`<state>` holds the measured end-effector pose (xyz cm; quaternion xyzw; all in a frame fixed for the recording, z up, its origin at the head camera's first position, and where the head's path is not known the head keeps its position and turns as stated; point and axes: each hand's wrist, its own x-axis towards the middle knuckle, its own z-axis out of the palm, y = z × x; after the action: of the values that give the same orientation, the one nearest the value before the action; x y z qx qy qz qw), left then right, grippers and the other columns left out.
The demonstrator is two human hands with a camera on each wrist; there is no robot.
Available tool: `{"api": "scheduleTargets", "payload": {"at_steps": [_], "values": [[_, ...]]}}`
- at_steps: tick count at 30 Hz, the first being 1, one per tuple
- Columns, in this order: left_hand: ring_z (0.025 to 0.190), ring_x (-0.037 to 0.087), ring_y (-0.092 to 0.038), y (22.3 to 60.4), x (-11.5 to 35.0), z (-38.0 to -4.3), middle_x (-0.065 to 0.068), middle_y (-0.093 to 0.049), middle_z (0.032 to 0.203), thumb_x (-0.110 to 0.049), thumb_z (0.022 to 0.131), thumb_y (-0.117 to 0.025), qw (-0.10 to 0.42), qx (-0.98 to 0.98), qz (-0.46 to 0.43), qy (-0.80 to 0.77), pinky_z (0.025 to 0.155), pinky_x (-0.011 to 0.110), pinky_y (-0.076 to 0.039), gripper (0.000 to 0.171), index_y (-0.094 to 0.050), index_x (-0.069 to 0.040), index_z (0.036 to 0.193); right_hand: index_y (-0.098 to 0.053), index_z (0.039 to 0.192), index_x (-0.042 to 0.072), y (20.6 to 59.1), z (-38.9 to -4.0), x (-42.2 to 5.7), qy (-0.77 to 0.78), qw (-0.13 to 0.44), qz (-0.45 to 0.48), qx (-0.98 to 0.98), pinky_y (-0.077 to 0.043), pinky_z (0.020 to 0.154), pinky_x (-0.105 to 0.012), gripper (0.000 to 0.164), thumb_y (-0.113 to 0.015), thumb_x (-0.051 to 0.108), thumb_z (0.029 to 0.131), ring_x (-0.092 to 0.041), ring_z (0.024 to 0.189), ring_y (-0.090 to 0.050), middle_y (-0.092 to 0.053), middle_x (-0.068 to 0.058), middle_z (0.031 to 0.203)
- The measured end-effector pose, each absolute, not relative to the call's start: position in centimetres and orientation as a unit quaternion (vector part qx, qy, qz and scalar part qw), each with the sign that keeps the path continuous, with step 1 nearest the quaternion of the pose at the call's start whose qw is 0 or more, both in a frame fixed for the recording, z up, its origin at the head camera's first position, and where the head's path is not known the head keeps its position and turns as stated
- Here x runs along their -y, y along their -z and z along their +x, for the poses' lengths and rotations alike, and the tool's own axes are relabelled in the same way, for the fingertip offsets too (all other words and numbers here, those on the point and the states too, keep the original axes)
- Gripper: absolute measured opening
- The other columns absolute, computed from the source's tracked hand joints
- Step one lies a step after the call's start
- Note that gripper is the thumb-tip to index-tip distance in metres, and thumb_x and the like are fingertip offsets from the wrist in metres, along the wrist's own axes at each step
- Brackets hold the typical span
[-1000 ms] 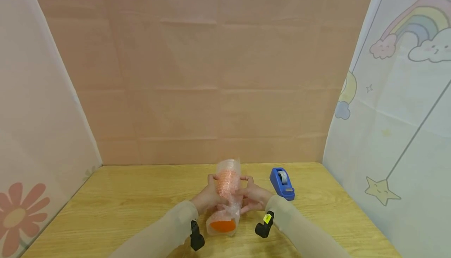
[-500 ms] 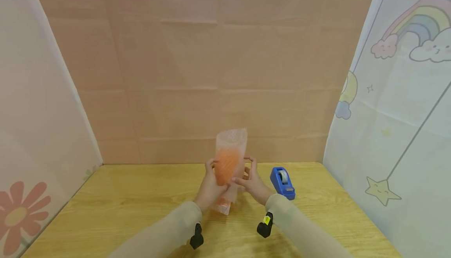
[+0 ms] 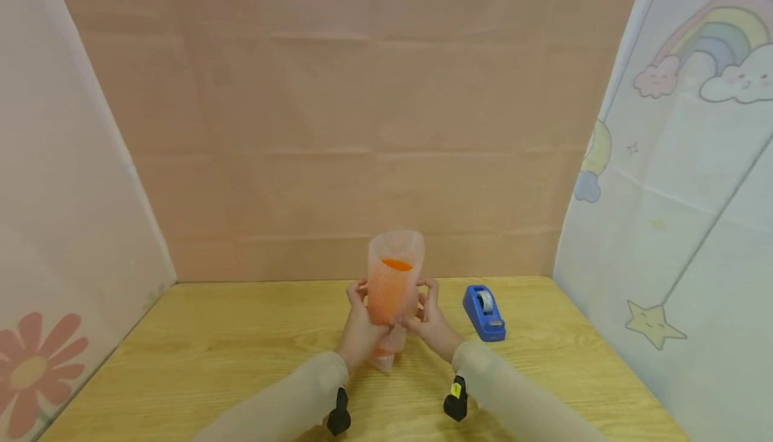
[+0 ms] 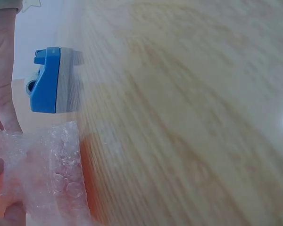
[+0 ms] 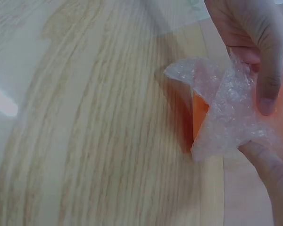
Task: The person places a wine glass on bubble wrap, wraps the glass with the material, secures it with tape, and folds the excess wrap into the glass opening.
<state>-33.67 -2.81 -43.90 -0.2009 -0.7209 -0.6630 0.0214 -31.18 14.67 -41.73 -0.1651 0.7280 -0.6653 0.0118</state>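
An orange object [image 3: 396,265] stands wrapped in clear bubble wrap [image 3: 386,294], held roughly upright in front of me. The wrap reaches past its top as a loose collar. My left hand [image 3: 358,328] grips the left side, and my right hand [image 3: 436,324] grips the right side with the thumb across the front. In the right wrist view, the wrap [image 5: 231,113] gapes at its lower end and an orange edge [image 5: 199,113] shows inside. Crinkled bubble wrap [image 4: 66,179] hangs close to the tabletop in the left wrist view. What the orange object is cannot be told.
A blue tape dispenser [image 3: 484,313] with a roll of tape stands on the wooden table [image 3: 241,335], right of my right hand. A tan backdrop [image 3: 272,194] rises behind the table, with patterned side sheets [image 3: 664,227] at both sides.
Both hands have lifted the wrapped orange object from lying towards me to upright. Since half a second ago it has come down slightly and its top has tipped towards me.
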Motion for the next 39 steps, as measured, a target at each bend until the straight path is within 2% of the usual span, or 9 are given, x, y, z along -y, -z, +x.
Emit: {"api": "scheduleTargets", "payload": {"at_steps": [2,4,9,14,16,23,31,39], "values": [[0.118,0.034,-0.052,44.0,2.8,-33.7,0.015,-0.031,0.141,0.005,0.076,-0.074,0.013,0.717,-0.202,0.667,0.090,0.041,-0.051,0.098,-0.007,-0.021,0.142,-0.007,0.125,0.019,41.9,-31.1,-14.7,0.666,0.012,-0.165,-0.727,-0.052,0.090,-0.048,0.066,-0.063,0.005,0.092,-0.036,0.122,-0.050,-0.031,-0.023,0.144],[0.117,0.035,-0.053,43.4,2.9,-33.1,0.017,-0.031,0.139,0.007,0.076,-0.074,0.009,0.718,-0.203,0.666,0.090,0.043,-0.051,0.102,-0.004,-0.018,0.146,-0.007,0.126,0.019,42.1,-31.0,-14.6,0.667,0.010,-0.167,-0.726,-0.052,0.091,-0.048,0.067,-0.064,0.005,0.092,-0.036,0.122,-0.050,-0.031,-0.023,0.144],[0.113,0.038,-0.053,41.9,3.2,-31.8,0.020,-0.033,0.134,0.013,0.074,-0.070,0.008,0.722,-0.205,0.661,0.089,0.045,-0.050,0.101,-0.003,-0.010,0.147,-0.008,0.126,0.020,42.4,-30.9,-14.4,0.669,-0.001,-0.169,-0.723,-0.052,0.091,-0.049,0.069,-0.065,0.004,0.090,-0.037,0.121,-0.051,-0.031,-0.024,0.143],[0.115,0.034,-0.052,43.9,2.7,-33.3,0.016,-0.030,0.139,0.011,0.074,-0.072,0.006,0.717,-0.209,0.665,0.089,0.042,-0.049,0.107,-0.002,-0.022,0.148,-0.009,0.124,0.019,42.3,-30.7,-14.2,0.674,-0.009,-0.171,-0.719,-0.051,0.091,-0.052,0.068,-0.064,0.000,0.090,-0.038,0.120,-0.050,-0.031,-0.024,0.141],[0.117,0.033,-0.051,43.9,2.7,-33.3,0.014,-0.029,0.141,0.009,0.074,-0.072,0.003,0.718,-0.211,0.663,0.092,0.043,-0.049,0.107,-0.002,-0.024,0.148,-0.007,0.125,0.017,42.3,-30.7,-14.3,0.670,-0.013,-0.177,-0.721,-0.051,0.091,-0.050,0.068,-0.064,0.000,0.090,-0.039,0.121,-0.049,-0.030,-0.026,0.142],[0.119,0.039,-0.047,42.6,3.1,-32.3,0.020,-0.027,0.139,0.013,0.074,-0.069,-0.013,0.714,-0.216,0.666,0.098,0.053,-0.045,0.102,-0.003,-0.015,0.147,-0.008,0.125,0.017,42.5,-30.5,-14.3,0.658,-0.023,-0.185,-0.729,-0.053,0.089,-0.033,0.068,-0.065,0.002,0.090,-0.040,0.122,-0.050,-0.033,-0.026,0.142],[0.126,0.036,-0.044,43.9,2.9,-33.0,0.015,-0.027,0.143,0.013,0.073,-0.070,-0.014,0.720,-0.218,0.659,0.102,0.052,-0.043,0.106,-0.004,-0.022,0.148,-0.011,0.124,0.019,42.6,-30.3,-14.3,0.667,-0.021,-0.178,-0.724,-0.052,0.092,-0.036,0.068,-0.064,-0.002,0.089,-0.041,0.124,-0.049,-0.034,-0.023,0.143],[0.130,0.035,-0.040,44.4,2.9,-33.3,0.014,-0.026,0.146,0.014,0.072,-0.070,-0.003,0.716,-0.236,0.657,0.106,0.056,-0.037,0.103,-0.007,-0.018,0.148,-0.006,0.125,0.014,42.6,-30.3,-14.5,0.654,-0.021,-0.178,-0.735,-0.051,0.093,-0.033,0.071,-0.066,0.002,0.089,-0.042,0.124,-0.049,-0.035,-0.024,0.142]]}}
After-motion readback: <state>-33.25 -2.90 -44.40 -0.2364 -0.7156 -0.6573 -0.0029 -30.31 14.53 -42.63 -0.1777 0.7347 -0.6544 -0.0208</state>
